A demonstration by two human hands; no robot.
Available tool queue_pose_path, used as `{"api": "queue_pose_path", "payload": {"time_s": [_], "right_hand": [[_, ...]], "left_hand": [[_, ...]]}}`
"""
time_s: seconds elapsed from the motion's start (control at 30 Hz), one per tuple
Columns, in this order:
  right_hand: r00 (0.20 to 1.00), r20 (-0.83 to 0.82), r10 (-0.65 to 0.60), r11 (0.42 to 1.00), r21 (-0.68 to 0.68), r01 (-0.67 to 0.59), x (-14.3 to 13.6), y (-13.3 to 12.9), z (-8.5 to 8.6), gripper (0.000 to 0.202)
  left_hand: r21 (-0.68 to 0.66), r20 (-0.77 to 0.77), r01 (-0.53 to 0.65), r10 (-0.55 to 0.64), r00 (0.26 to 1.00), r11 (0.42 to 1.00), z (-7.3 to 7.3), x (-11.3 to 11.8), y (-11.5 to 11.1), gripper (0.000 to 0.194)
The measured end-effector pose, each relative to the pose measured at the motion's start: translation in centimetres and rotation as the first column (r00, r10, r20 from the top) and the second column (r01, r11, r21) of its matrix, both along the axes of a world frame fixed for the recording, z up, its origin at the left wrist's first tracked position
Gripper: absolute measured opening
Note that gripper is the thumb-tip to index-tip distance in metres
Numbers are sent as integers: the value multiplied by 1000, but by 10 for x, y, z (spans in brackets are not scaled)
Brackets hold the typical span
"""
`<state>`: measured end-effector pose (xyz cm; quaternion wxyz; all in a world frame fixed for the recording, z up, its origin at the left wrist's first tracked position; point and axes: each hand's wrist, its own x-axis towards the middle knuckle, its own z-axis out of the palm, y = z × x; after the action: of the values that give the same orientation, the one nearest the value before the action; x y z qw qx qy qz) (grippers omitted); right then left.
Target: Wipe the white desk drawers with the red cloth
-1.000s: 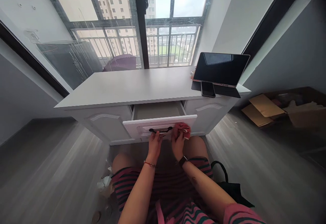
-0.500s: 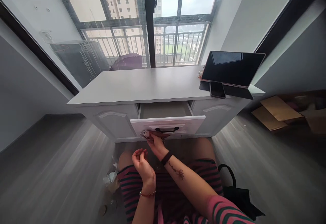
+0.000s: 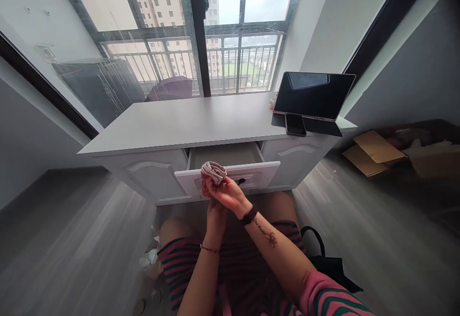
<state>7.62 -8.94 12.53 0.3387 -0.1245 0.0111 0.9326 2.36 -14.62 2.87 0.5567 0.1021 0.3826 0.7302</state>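
A rolled-up cloth (image 3: 213,172), reddish with light dots and pale folds on top, stands upright in front of the drawer. Closed around its lower right side is my right hand (image 3: 230,193). Just below it, my left hand (image 3: 216,213) reaches up to the bottom of the roll, its fingers hidden behind my right hand and the cloth. Behind both hands the white drawer (image 3: 268,169) is pulled out of the cabinet, and its dark handle (image 3: 241,181) is partly covered.
The white cabinet top (image 3: 187,119) spans the view. On its right stand a tablet (image 3: 312,95) and a phone (image 3: 295,125). Cardboard boxes (image 3: 381,153) lie on the floor at right. A black bag (image 3: 328,270) rests by my right leg, with crumpled wrapping (image 3: 150,258) by my left.
The rolled cloth has risen from the drawer's front and turned upright in my right hand. My left hand has moved up and right to meet it. The view has shifted slightly right.
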Motion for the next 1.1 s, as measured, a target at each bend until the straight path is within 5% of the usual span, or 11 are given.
{"api": "queue_pose_path", "payload": {"time_s": [0.13,0.2,0.3,0.53,0.63,0.77,1.1], "right_hand": [[981,140,-134,987,112,119,50,6,3,36],[957,221,-189,968,203,145,77,11,3,38],[930,266,-253,947,267,181,115,18,1,39],[944,76,-322,940,-93,328,179,26,2,32],[906,61,-418,894,-152,422,192,27,3,33],[842,124,-525,846,-30,532,200,26,-7,35],[854,268,-446,883,-28,469,193,-17,-76,10]], "left_hand": [[186,86,130,-148,985,974,25,14,23,64],[126,82,172,-183,980,977,27,15,29,45],[-20,117,77,-74,990,997,22,15,34,18],[-116,137,-39,55,989,992,9,16,39,20],[-110,97,-37,48,994,993,8,16,41,21],[-105,55,-39,45,997,994,8,13,47,20],[-161,-2,-35,35,999,986,11,-1,99,22]]}}
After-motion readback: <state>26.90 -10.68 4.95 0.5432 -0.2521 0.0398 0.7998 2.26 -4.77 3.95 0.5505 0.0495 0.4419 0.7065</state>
